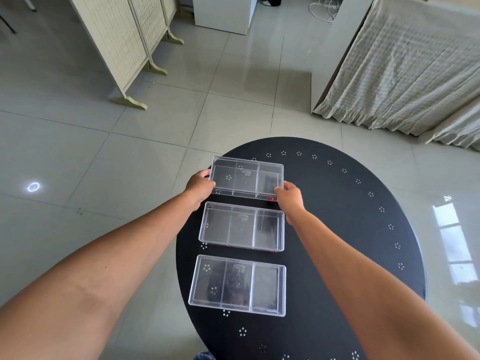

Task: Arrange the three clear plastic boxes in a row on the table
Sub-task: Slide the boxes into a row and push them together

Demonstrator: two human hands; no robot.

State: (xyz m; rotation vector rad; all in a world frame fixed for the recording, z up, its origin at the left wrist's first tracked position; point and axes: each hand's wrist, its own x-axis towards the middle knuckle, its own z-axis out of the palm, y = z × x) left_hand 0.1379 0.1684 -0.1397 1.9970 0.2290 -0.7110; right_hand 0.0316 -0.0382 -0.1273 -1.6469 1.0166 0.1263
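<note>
Three clear plastic boxes, each split into three compartments, lie one behind another on the round black table (350, 229). The far box (246, 178) is gripped at both short ends: my left hand (200, 187) holds its left end, my right hand (289, 197) its near right corner. The middle box (241, 226) rests flat just behind the near box (237, 285), both untouched. A small gap separates each box from its neighbour. Whether the far box rests on the table or hovers slightly above it is unclear.
The table's far left edge runs close to the far box. Beyond lies a glossy tiled floor, with a folding screen (124, 48) at the back left, a white cabinet (223, 14) at the back, and a cloth-draped surface (405, 63) at the right.
</note>
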